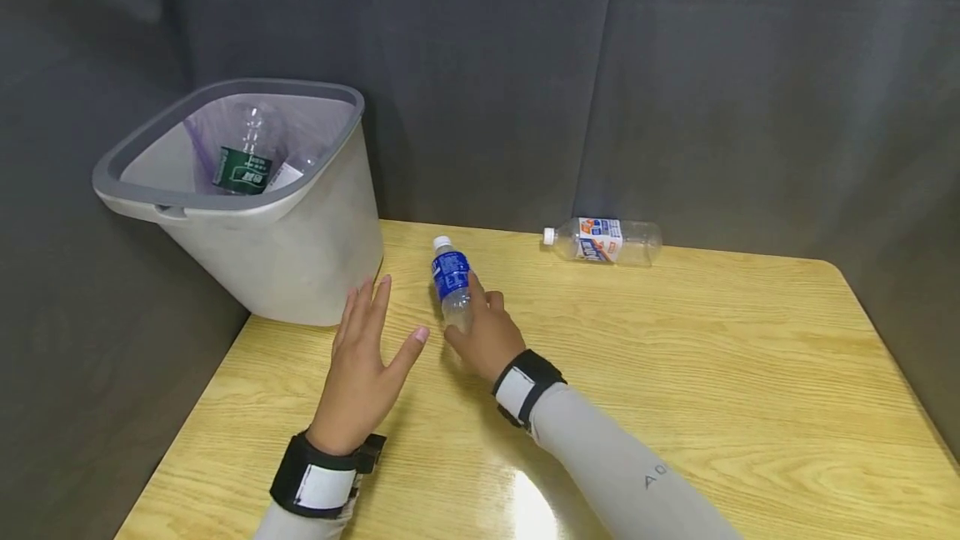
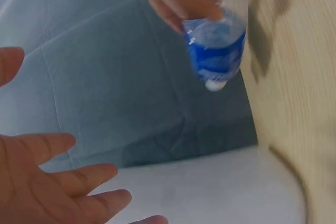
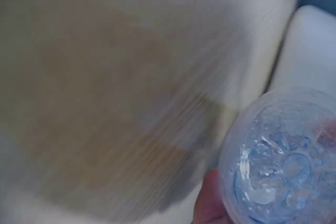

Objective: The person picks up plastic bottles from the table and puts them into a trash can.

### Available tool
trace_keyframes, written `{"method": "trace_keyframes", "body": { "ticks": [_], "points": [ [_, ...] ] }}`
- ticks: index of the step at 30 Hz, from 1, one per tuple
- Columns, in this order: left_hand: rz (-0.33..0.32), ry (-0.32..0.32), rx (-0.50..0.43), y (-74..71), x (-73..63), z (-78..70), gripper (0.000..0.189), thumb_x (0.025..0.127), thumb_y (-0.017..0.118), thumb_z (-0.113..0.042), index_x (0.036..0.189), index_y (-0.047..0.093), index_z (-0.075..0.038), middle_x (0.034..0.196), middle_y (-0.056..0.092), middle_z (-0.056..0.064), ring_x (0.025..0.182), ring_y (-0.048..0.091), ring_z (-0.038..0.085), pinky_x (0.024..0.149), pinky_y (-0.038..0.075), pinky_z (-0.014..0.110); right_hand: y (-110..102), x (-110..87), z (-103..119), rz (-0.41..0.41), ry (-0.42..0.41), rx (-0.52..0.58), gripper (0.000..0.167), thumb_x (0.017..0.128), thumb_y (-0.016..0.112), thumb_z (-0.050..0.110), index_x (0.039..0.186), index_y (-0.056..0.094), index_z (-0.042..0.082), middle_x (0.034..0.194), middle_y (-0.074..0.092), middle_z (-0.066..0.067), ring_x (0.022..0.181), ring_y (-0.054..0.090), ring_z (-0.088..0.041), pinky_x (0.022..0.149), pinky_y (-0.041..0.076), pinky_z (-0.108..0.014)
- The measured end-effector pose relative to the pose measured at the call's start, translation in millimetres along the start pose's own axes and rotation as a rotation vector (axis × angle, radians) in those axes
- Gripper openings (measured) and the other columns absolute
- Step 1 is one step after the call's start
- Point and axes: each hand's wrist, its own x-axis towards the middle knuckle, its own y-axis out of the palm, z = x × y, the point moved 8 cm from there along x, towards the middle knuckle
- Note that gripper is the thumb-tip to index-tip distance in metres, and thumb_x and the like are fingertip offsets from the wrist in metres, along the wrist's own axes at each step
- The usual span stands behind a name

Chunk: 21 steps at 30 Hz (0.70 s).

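My right hand (image 1: 489, 335) grips a clear plastic bottle (image 1: 451, 273) with a blue label and white cap around its lower part. The cap points away toward the back of the table. In the right wrist view the bottle's ribbed base (image 3: 286, 169) faces the camera, with a fingertip at its side. My left hand (image 1: 362, 373) is held up with fingers spread and nothing in it, between the bin and the bottle. The left wrist view shows its spread fingers (image 2: 86, 179) well apart from the bottle, whose label (image 2: 216, 51) hangs cap-down in that view.
A grey-white bin (image 1: 300, 248) with a liner stands at the table's back left, holding a green-labelled bottle (image 1: 243, 169) and other clear plastic. Another capped bottle (image 1: 600, 241) lies on its side along the back edge of the wooden table (image 1: 712, 373). Dark cloth (image 1: 480, 90) hangs behind.
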Motion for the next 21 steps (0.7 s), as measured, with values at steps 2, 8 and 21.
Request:
{"method": "trace_keyframes", "body": {
  "ticks": [2,8,21],
  "points": [
    [0.031,-0.019,-0.058,5.6,-0.1,-0.9,0.084,0.099,0.056,-0.056,0.164,0.013,-0.025,0.171,0.01,0.012,0.159,0.006,0.038,0.119,0.017,0.072,-8,-18.2,0,0.001,-0.013,0.074,0.092,0.092,0.068,0.037,0.164,0.012,0.021,0.148,0.044,-0.025,0.111,0.067,-0.038,0.088,0.058,-0.053],
    [0.126,-0.09,-0.289,32.9,0.8,-8.6,0.09,0.096,0.055,-0.062,0.163,0.001,-0.034,0.171,0.012,0.007,0.157,0.019,0.038,0.118,0.026,0.068,-35,-74.0,5,-0.018,-0.044,0.374,0.091,0.093,0.067,0.034,0.164,0.01,0.029,0.155,0.038,-0.016,0.124,0.059,-0.036,0.096,0.055,-0.055],
    [0.289,-0.127,-0.746,89.0,-19.0,-48.2,0.092,0.094,0.072,-0.036,0.16,0.008,-0.043,0.154,0.043,0.012,0.125,0.062,0.032,0.096,0.058,0.045,-37,-150.5,-13,-0.034,-0.038,0.704,0.089,0.097,0.068,0.027,0.16,0.007,0.043,0.151,0.04,-0.004,0.123,0.054,-0.027,0.091,0.056,-0.037]
  ]
}}
